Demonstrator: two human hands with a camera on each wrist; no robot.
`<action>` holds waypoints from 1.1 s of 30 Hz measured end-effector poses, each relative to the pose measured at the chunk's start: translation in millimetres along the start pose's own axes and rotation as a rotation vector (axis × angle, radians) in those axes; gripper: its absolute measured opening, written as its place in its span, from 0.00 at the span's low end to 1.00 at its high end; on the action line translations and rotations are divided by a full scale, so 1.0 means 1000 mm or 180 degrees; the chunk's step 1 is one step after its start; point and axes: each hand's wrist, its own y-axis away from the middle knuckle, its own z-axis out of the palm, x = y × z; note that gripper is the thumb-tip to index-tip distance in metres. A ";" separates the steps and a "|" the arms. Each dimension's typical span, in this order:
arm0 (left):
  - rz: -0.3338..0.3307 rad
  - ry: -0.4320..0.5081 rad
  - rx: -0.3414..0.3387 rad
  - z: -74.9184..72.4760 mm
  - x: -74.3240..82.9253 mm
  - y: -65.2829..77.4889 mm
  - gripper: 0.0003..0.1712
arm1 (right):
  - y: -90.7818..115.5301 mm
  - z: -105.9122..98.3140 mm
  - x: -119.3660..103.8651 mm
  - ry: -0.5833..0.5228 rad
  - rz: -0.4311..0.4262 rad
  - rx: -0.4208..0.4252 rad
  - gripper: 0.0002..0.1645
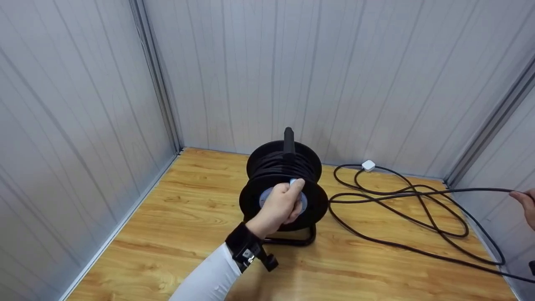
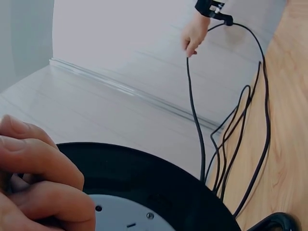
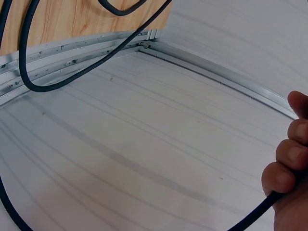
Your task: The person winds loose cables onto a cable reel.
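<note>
A black cable reel (image 1: 253, 196) stands upright on the wooden surface, with dark cable wound on its drum. My left hand (image 1: 278, 207) curls round a pale knob (image 1: 294, 181) on the near disc; only the knob's tip shows above the fist. Behind the fist lies the reel's light grey-blue hub plate (image 2: 122, 209). At the far right my right hand (image 1: 527, 205), partly cut off by the frame, grips the black cable (image 1: 472, 190). From the reel the cable runs nearly level to that hand. In the right wrist view the right-hand fingers (image 3: 291, 151) wrap the cable.
Loose cable loops (image 1: 422, 209) spread over the wooden surface (image 1: 200, 234) right of the reel. A white plug (image 1: 368, 166) lies by the back wall. The reel has a black top handle (image 1: 289, 142) and tubular foot (image 1: 292, 242). Pale panels (image 1: 238, 75) enclose the back and sides.
</note>
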 end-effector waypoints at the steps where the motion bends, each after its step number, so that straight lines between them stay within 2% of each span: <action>1: -0.0006 -0.0013 -0.0002 0.002 -0.001 -0.001 0.39 | 0.000 0.000 -0.001 -0.0003 -0.0088 -0.0005 0.41; 3: -0.0023 -0.0040 0.0001 0.006 -0.002 -0.002 0.40 | 0.000 0.000 -0.004 0.0027 -0.0183 -0.0071 0.37; 9: -0.0109 -0.0106 0.0018 0.019 -0.009 -0.005 0.38 | 0.000 -0.003 -0.021 0.0167 -0.0059 -0.0549 0.24; 16: -0.0162 -0.0167 0.0034 0.033 -0.022 -0.010 0.38 | 0.002 0.000 -0.037 0.0166 -0.0061 -0.0783 0.23; 21: -0.0338 -0.0192 0.0011 0.040 -0.031 -0.011 0.37 | 0.005 0.004 -0.046 0.0163 -0.0027 -0.1069 0.21; 26: -0.0457 -0.0298 0.0009 0.047 -0.042 -0.011 0.37 | 0.007 0.008 -0.058 0.0246 -0.0175 -0.1228 0.17; 33: -0.0657 -0.0543 0.0065 0.056 -0.061 -0.012 0.36 | 0.009 0.012 -0.073 0.0307 -0.0039 -0.1636 0.21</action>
